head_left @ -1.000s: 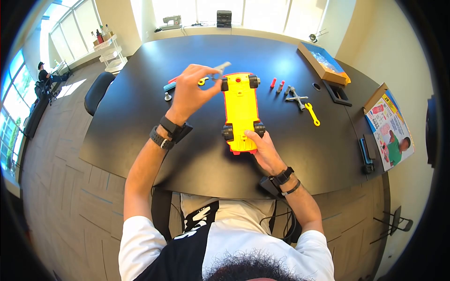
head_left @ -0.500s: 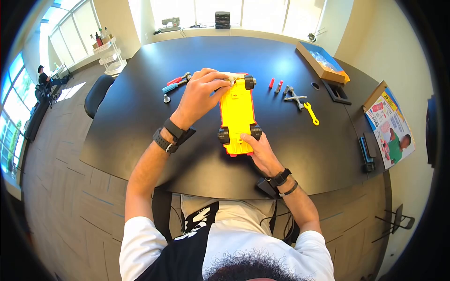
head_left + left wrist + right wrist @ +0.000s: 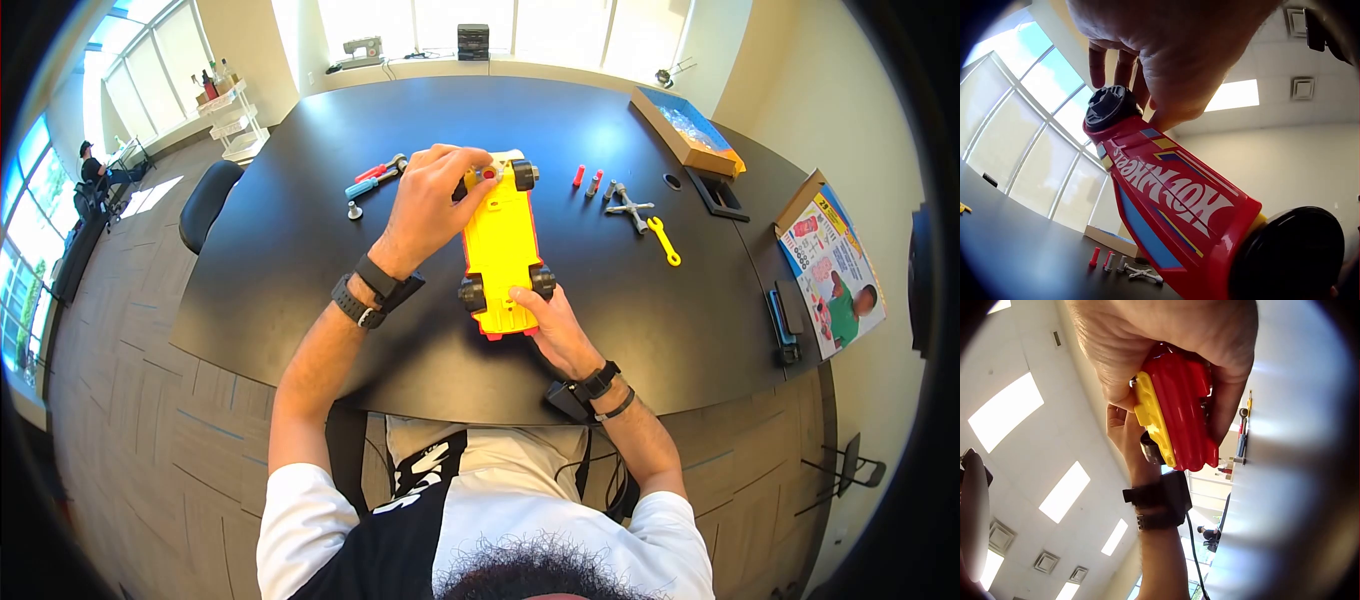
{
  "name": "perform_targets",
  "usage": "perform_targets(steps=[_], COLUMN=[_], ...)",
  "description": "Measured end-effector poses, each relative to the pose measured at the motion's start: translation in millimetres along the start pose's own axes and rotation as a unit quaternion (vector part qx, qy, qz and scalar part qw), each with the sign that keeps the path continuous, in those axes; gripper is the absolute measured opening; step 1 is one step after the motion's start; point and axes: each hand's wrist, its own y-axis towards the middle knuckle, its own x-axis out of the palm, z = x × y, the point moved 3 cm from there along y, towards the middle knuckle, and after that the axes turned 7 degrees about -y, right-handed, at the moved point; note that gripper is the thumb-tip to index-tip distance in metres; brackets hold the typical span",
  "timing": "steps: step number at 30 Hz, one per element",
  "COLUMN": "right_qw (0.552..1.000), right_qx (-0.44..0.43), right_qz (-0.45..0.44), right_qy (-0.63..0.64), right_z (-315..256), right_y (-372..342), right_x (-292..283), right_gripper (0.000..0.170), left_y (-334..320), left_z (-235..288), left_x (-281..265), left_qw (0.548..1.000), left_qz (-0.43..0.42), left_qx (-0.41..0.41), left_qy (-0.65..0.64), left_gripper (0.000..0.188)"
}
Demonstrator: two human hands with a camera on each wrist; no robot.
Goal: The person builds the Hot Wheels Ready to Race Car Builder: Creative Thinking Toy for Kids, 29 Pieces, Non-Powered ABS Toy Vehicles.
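A red toy car with a yellow underside [image 3: 501, 245] is held bottom up above the table. My right hand [image 3: 567, 338] grips its near end, thumb on the yellow base; the right wrist view shows the red end [image 3: 1179, 409] between thumb and fingers. At the far end, beside a black wheel [image 3: 524, 175], my left hand [image 3: 430, 207] pinches a light grey piece [image 3: 508, 156], mostly hidden by the fingers. "Hot Wheels" lettering marks the red side [image 3: 1172, 187] in the left wrist view, with my left hand [image 3: 1166, 56] above.
Left on the table lie a blue-handled tool [image 3: 366, 186] and a grey peg [image 3: 354, 211]. To the right are red pegs [image 3: 579, 176], a grey cross wrench [image 3: 630, 208] and a yellow wrench [image 3: 664, 243]. Farther right stand an open box [image 3: 690, 135] and a printed box [image 3: 832, 270].
My left hand has brought the grey piece from beyond the car's far left corner down onto its far end. The car has shifted slightly left and nearer, with my right hand still gripping it.
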Motion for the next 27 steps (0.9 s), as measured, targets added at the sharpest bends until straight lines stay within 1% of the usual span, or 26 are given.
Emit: perform_targets(steps=[1, 3, 7, 10, 12, 13, 15, 16, 17, 19, 20, 22, 23, 24, 25, 26, 27], right_qw=[1.0, 1.0, 1.0, 1.0, 1.0, 1.0, 1.0, 1.0, 1.0, 1.0, 1.0, 1.0, 1.0, 1.0, 1.0, 1.0, 0.999], right_qx=[-0.005, -0.01, -0.009, -0.008, -0.003, -0.007, -0.011, -0.01, -0.009, -0.006, -0.008, -0.006, -0.006, -0.006, -0.01, -0.014, -0.015], right_qz=[-0.001, -0.003, -0.006, -0.008, -0.01, -0.008, -0.006, 0.002, 0.009, 0.005, 0.004, 0.01, 0.016, 0.015, 0.011, 0.007, 0.008], right_qy=[-0.005, -0.01, -0.012, -0.008, -0.003, 0.007, 0.017, 0.019, 0.02, 0.022, 0.024, 0.024, 0.024, 0.025, 0.026, 0.026, 0.028], right_z=[1, 1, 1, -1, 1, 3, 4, 2, 2, 7, 10, 12, 13, 11, 9, 7, 9], right_y=[1, 2, 1, 1, 1, 2, 2, 2, 1, 4, 4, 3, 3, 2, 2, 1, 2], right_x=[-1, -4, -4, -3, -5, -7, -9, -11, -12, -20, -24, -28, -29, -28, -26, -25, -26], right_gripper=[0.051, 0.051, 0.05, 0.05, 0.049, 0.049, 0.049, 0.049, 0.049, 0.048, 0.048, 0.049, 0.049, 0.049, 0.049, 0.05, 0.05], left_y=[-1, 1, 5, 5, 5, 5, 4, 7, 7, 1, -5, -32, -52, -76, -93, -105, -120], left_z=[0, -1, 1, -1, 1, -2, -18, -24, -35, -70, -91, -150, -181, -215, -239, -248, -252], left_x=[-1, -3, -3, -2, -6, -6, -14, -22, -30, -48, -57, -67, -72, -75, -76, -78, -78], left_qw=[1.0, 0.999, 0.999, 0.997, 0.994, 0.994, 0.987, 0.981, 0.981, 0.966, 0.966, 0.932, 0.932, 0.926, 0.914, 0.915, 0.897], left_qz=[0.0, -0.007, -0.019, -0.027, 0.021, 0.021, 0.067, 0.084, 0.085, 0.124, 0.124, 0.065, 0.064, 0.026, -0.013, -0.013, -0.064], left_qx=[0.0, -0.03, -0.034, -0.051, -0.051, -0.051, -0.099, -0.127, -0.13, -0.189, -0.192, -0.33, -0.33, -0.368, -0.404, -0.403, -0.435], left_qy=[0.0, -0.021, -0.019, -0.056, -0.093, -0.094, -0.11, -0.122, -0.119, -0.123, -0.122, -0.134, -0.133, -0.08, -0.026, -0.024, 0.056], left_gripper=[0.022, 0.029, 0.029, 0.032, 0.038, 0.038, 0.043, 0.042, 0.042, 0.041, 0.041, 0.045, 0.045, 0.048, 0.05, 0.05, 0.051])
